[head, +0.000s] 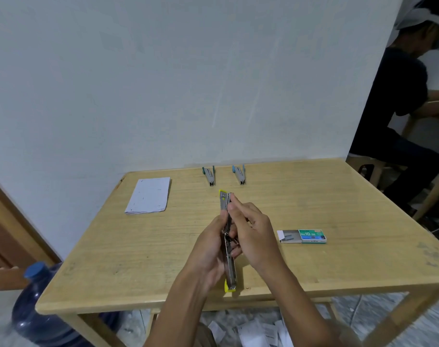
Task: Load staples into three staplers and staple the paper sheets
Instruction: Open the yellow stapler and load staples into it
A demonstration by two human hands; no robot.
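A yellow stapler (229,269), swung fully open into a long metal strip, is held above the wooden table (138,246). My left hand (208,249) grips its middle from the left. My right hand (253,229) pinches the upper metal arm with finger and thumb. Two more staplers stand at the far edge, a green one (209,175) and a blue one (239,174). A stack of white paper sheets (148,195) lies far left. A green staple box (303,236), slid open, lies to the right of my hands.
A seated person in dark clothes (398,116) is at the far right beside another table. A blue water jug (40,306) stands on the floor at the left. Paper scraps (258,331) litter the floor under the table.
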